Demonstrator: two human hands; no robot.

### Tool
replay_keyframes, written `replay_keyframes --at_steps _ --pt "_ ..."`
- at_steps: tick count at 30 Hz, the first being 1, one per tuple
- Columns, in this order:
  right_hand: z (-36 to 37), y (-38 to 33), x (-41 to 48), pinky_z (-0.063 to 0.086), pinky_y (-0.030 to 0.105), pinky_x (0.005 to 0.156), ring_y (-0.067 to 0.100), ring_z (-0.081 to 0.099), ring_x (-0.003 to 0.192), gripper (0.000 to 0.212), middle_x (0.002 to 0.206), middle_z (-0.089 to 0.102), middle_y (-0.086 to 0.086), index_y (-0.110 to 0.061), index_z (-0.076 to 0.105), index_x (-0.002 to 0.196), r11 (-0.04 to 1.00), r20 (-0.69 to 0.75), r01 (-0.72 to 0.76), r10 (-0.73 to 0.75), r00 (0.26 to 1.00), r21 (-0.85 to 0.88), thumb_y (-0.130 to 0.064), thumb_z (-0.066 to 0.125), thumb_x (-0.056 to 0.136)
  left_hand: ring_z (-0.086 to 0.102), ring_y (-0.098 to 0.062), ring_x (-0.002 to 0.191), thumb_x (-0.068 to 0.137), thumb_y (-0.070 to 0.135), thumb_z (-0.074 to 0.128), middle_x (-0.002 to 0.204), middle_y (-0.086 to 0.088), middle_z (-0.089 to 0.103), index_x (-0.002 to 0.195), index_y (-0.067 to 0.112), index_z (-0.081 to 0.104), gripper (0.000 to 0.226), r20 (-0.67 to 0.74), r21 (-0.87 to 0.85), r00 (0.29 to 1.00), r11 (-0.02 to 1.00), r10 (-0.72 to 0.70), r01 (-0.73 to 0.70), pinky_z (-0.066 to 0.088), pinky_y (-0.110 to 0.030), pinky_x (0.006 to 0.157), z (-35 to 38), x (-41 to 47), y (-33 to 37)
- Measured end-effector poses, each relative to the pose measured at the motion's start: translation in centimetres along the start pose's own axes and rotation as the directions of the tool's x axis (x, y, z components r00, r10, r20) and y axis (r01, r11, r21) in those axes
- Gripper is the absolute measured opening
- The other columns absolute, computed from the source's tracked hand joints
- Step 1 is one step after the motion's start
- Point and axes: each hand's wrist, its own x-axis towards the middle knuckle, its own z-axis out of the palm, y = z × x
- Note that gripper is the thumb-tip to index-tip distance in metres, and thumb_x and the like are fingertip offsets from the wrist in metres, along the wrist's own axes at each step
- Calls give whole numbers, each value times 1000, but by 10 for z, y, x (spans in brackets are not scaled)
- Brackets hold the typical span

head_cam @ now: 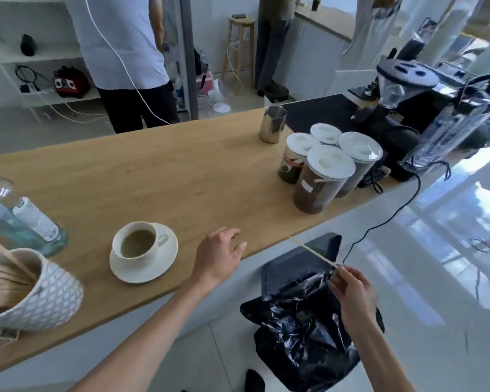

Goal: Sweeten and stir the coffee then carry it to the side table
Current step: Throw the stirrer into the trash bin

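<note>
A white cup of milky coffee (137,242) stands on a white saucer (136,271) near the front edge of the wooden counter (167,176). My left hand (219,254) rests open on the counter edge, to the right of the saucer and apart from it. My right hand (351,290) pinches a thin wooden stir stick (311,251) and holds it over an open bin lined with a black bag (303,329) on the floor.
A patterned mug of wooden stir sticks (40,295) and a glass bottle (20,219) sit at the left. Several lidded jars (323,171), a steel pitcher (272,124) and a coffee grinder (402,108) stand at the right. Two people stand behind the counter.
</note>
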Motion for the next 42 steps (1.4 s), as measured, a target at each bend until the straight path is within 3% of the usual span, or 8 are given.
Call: replay_keyframes --at_steps 5,10,15,22,27,35,39,42 --pt "-64 49 22 54 23 53 18 56 59 7 73 61 13 0 66 97 985 -184 -162 148 972 -62 2 60 92 50 -27 136 99 28 63 145 -8 60 142 10 60 47 190 142 982 990 -8 -20 42 -37 110 58 14 27" --pt "-114 96 51 55 24 50 19 55 56 10 67 60 11 -1 70 89 936 -326 -316 254 911 -152 3 62 85 36 -31 147 97 21 66 153 -15 49 148 5 52 55 225 248 974 965 27 -84 27 -40 123 100 26 41" --pt "-133 123 77 39 19 33 20 46 44 12 57 53 8 -3 65 75 878 -437 -430 310 845 -209 6 57 76 33 -38 150 91 23 73 154 -21 45 145 3 53 61 214 295 977 953 6 -71 28 -47 125 128 29 35" --pt "-125 131 119 61 33 65 23 64 53 15 85 73 15 -6 72 89 836 -492 -464 283 823 -295 -5 64 77 25 -39 154 91 25 73 160 -19 37 149 1 47 68 223 314 975 948 -11 -61 25 -47 127 137 25 27" --pt "-125 136 141 63 43 80 21 71 63 33 100 74 16 -10 72 110 814 -414 -414 240 878 -407 -25 76 81 11 -33 159 96 30 68 169 -15 23 158 5 35 74 243 299 970 952 -19 -56 13 -42 130 137 24 23" --pt "-105 94 118 62 40 83 16 73 74 12 85 75 4 -16 74 98 863 -220 -212 121 968 -458 -21 69 90 7 -29 160 98 28 65 171 -12 18 160 6 29 75 300 293 953 954 -28 -64 9 -38 130 127 27 29" --pt "-70 55 105 63 34 77 19 73 84 8 91 76 4 -17 74 96 847 41 -12 40 998 -532 -20 68 92 23 -29 156 97 24 63 165 -12 34 150 5 47 59 366 292 927 956 -81 -32 23 -39 126 115 34 37" --pt "-33 31 90 62 30 70 19 74 79 7 84 77 3 -20 74 92 771 299 174 21 954 -612 -21 68 89 49 -30 137 95 25 62 145 -15 55 120 2 62 34 415 311 895 950 -162 27 46 -38 102 98 42 48"
